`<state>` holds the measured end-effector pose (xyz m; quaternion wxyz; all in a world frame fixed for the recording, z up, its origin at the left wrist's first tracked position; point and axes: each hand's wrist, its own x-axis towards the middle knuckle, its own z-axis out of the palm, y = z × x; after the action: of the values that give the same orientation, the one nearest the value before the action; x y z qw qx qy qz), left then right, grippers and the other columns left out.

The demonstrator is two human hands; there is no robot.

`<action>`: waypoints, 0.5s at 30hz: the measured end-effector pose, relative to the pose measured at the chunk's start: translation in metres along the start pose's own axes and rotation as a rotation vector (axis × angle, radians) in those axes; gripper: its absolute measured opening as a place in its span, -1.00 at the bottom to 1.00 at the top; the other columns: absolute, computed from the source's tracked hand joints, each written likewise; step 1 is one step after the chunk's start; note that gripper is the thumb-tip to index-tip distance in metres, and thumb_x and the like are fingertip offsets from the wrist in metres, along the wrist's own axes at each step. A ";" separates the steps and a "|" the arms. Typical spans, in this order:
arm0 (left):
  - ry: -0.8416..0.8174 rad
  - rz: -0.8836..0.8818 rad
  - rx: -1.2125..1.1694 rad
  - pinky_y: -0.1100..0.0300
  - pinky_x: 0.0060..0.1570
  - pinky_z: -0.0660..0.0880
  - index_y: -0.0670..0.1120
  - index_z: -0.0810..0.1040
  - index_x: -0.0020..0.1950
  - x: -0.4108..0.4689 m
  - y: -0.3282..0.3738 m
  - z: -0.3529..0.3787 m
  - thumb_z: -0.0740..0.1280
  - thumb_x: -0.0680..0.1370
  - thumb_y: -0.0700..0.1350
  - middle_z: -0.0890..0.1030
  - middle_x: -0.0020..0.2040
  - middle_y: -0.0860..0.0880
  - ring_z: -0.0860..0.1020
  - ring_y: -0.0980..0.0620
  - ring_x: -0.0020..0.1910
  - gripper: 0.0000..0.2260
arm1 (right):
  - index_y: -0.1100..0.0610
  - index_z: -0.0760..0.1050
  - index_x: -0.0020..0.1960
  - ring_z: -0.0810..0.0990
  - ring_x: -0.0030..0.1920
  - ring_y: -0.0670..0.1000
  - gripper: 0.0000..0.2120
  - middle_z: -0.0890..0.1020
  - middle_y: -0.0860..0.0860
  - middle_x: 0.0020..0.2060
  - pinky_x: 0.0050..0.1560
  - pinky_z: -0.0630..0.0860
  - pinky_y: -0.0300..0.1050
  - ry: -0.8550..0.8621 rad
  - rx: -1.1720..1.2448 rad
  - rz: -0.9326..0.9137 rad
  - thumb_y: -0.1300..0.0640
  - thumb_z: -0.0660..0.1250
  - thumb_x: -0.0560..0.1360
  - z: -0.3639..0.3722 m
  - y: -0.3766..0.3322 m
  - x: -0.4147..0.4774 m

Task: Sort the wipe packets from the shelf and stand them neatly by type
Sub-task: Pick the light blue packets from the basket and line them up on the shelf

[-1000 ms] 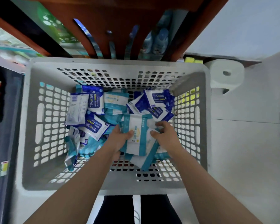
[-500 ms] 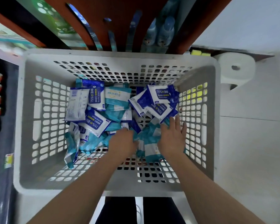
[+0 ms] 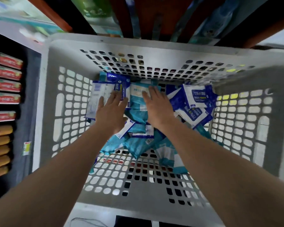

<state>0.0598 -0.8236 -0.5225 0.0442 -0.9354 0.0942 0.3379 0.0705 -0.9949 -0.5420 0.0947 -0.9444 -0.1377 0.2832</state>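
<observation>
A grey perforated basket (image 3: 69, 112) holds a loose heap of wipe packets. Dark blue-and-white packets (image 3: 197, 99) marked 75% lie at the right, and another one (image 3: 121, 82) lies at the back left. Teal-and-white packets (image 3: 138, 145) fill the middle and front. A white packet showing its printed back (image 3: 97, 97) lies at the left. My left hand (image 3: 111, 110) rests flat, fingers straight, on the packets at the back left. My right hand (image 3: 156, 105) lies flat on a teal packet (image 3: 136, 94) at the back middle. Neither hand grips anything.
Shelving with red boxes (image 3: 8, 74) and tan packs (image 3: 0, 151) runs down the left edge. An orange-brown shelf frame (image 3: 146, 17) with blurred products rises behind the basket. The basket's front floor (image 3: 121, 177) is bare.
Both hands let go of the teal packets near the basket's front and moved toward the back of the heap. The camera came closer to the basket.
</observation>
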 end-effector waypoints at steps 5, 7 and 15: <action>0.023 0.004 -0.041 -0.17 0.49 -0.16 0.02 -0.05 0.57 -0.003 0.000 0.005 0.27 0.57 0.07 -0.13 0.59 -0.05 -0.20 -0.02 0.55 -0.31 | 0.19 0.28 0.44 0.36 0.37 0.18 -0.49 0.38 0.19 0.37 0.26 0.39 0.05 0.152 0.023 -0.018 0.33 0.23 0.51 0.010 0.002 0.015; 0.050 -0.009 -0.092 -0.18 0.48 -0.16 0.01 0.01 0.57 -0.003 0.002 0.003 0.26 0.58 0.06 -0.07 0.59 -0.05 -0.17 -0.02 0.56 -0.35 | 0.15 0.47 0.30 0.53 0.15 0.16 -0.59 0.57 0.11 0.17 0.01 0.51 0.01 0.242 0.067 -0.007 0.35 0.25 0.47 0.010 0.003 0.016; 0.410 0.062 -0.379 -0.03 -0.15 0.46 -0.22 0.54 0.09 -0.016 0.024 0.002 0.33 0.49 -0.20 0.50 0.03 -0.21 0.49 -0.26 -0.02 -0.80 | 0.27 0.55 0.09 0.54 -0.05 0.12 -0.79 0.60 0.16 0.00 -0.22 0.28 -0.22 0.715 0.579 0.290 0.35 0.20 0.53 -0.023 0.004 -0.015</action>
<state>0.0417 -0.8447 -0.5144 -0.1619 -0.9725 0.0648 0.1546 0.0723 -1.0057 -0.5166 0.3548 -0.9268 0.1212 -0.0222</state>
